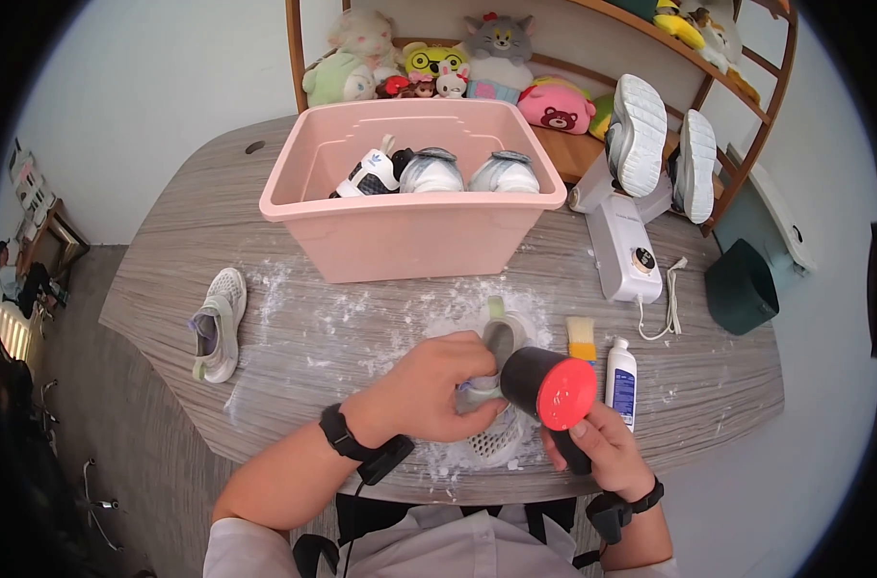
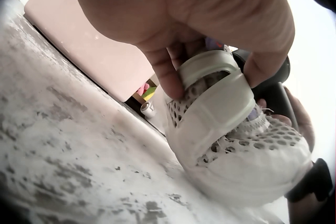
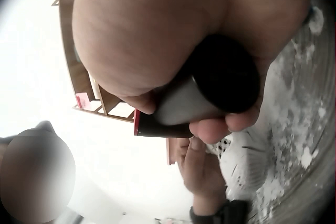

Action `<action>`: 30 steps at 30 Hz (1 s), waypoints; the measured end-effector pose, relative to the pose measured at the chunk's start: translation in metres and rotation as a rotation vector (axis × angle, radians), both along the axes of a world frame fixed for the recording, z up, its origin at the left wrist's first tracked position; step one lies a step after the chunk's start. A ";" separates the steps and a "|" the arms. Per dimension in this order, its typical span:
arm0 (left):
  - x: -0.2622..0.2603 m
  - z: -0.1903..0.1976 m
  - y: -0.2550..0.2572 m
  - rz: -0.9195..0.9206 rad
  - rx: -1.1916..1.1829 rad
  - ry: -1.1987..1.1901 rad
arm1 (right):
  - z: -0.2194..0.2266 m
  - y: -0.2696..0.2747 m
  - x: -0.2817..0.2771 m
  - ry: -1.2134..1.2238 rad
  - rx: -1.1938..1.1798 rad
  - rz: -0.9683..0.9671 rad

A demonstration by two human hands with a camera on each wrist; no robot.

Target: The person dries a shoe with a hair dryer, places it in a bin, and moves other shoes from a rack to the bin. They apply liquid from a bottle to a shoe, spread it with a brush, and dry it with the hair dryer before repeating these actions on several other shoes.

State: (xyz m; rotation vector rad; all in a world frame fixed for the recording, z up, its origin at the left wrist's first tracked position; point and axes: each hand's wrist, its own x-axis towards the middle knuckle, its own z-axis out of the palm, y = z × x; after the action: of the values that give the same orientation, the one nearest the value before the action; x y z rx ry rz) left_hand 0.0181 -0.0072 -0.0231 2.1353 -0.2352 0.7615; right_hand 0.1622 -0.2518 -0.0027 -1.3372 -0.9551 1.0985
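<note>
The left hand [image 1: 433, 390] pinches the perforated white sneaker [image 1: 496, 438] by its heel and collar, the shoe resting on the powder-streaked wood-grain table [image 1: 352, 385] at its near side. The right hand [image 1: 607, 453] has its fingers curled round the black handle of a handheld tool [image 1: 535, 379], whose round red end faces up beside the shoe; no writing on it can be made out. A matching sneaker [image 1: 222, 328] lies well apart on the left. In the pink tub [image 1: 414, 236] behind, a white and black shoe [image 1: 369, 175] carries a blue Adidas trefoil. Right of the held sneaker are a yellow-banded brush [image 1: 581, 339] and a white bottle [image 1: 621, 385]; the print on its dark blue label is too small to read.
</note>
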 end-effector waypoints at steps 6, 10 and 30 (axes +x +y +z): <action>-0.001 -0.002 -0.002 -0.003 -0.015 0.012 | 0.007 -0.005 0.001 0.069 -0.063 -0.075; 0.001 -0.001 -0.002 -0.029 -0.002 0.023 | 0.006 -0.004 0.005 0.145 -0.046 -0.050; 0.000 0.006 -0.006 -0.194 -0.004 0.029 | 0.021 0.007 0.040 0.107 0.014 -0.114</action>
State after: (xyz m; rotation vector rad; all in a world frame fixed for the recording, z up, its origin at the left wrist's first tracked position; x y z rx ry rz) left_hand 0.0176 -0.0129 -0.0176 2.0822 -0.4189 0.6170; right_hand 0.2020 -0.2446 0.0184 -1.2927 -0.7973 1.0629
